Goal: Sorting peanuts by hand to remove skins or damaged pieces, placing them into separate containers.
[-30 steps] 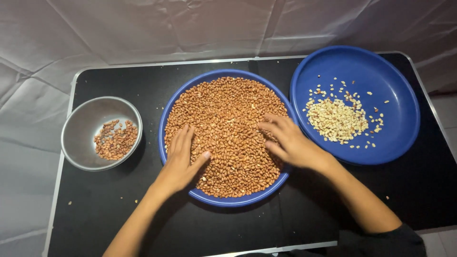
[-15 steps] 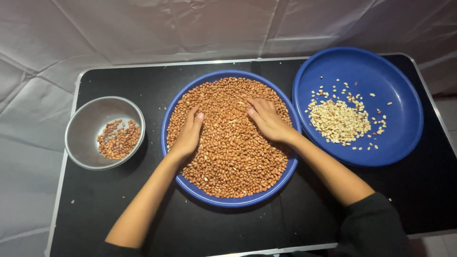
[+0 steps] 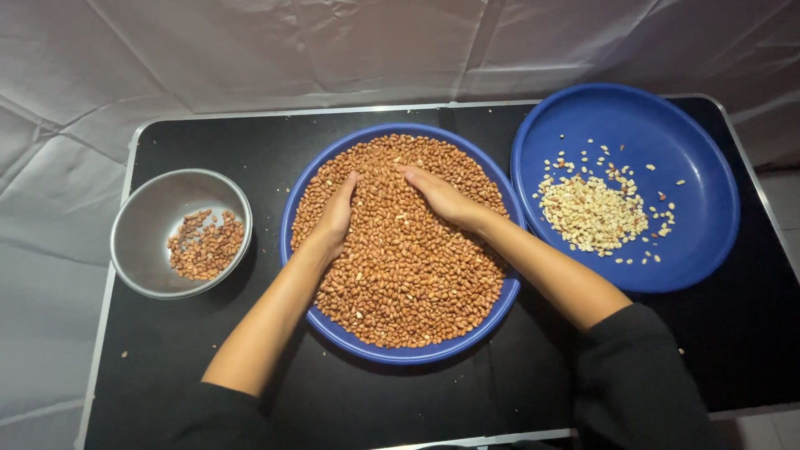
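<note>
Here, both hands lie flat and open on the brown peanuts [image 3: 408,275] heaped in the middle blue plate [image 3: 400,354] at the centre of the frame: the left hand [image 3: 337,212] and the right hand [image 3: 442,198] grip nothing, palms down, fingertips near each other toward the far rim. Spreading well likely calls for light, even pressure so no nuts spill over the rim onto the black bench [image 3: 167,375]. At right, a 2nd blue plate [image 3: 708,167] holds pale skinned peanuts [image 3: 592,212]; at left, a steel bowl [image 3: 142,217] holds a few brown ones.
</note>
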